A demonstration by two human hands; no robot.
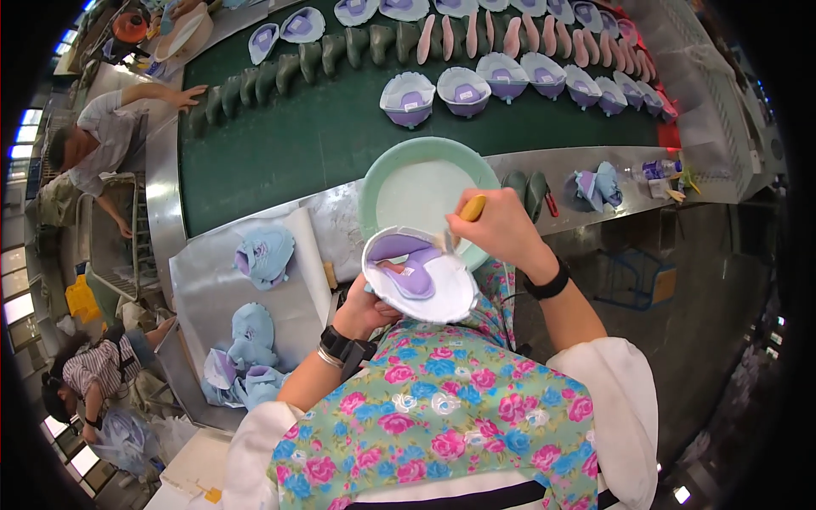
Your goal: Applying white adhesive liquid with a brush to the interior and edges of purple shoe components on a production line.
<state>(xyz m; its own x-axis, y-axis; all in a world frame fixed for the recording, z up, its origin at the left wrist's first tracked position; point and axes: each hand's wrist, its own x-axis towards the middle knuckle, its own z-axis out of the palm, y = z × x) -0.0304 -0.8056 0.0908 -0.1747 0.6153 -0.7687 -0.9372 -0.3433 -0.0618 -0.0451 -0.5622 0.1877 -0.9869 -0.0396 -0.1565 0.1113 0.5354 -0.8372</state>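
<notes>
My left hand (364,309) supports a shoe upper (452,293) from below and behind. Its white inner side is turned up, with a purple lining piece in the middle. In my right hand (503,228) is a brush (472,208) with a yellow handle, its bristles at the upper's right edge. The bristle tips are partly blurred. Just beyond both hands stands a light green basin (371,194) of white liquid, partly covered by the upper. My left fingers are mostly hidden under the upper.
A green conveyor belt (280,170) carries rows of shoe uppers (466,92), dark foot-shaped forms (357,44) and pink insoles (472,36). Blue uppers (265,255) lie on the metal tray (200,272) at left. Two dark forms (534,194) sit right of the basin. Co-workers are at left.
</notes>
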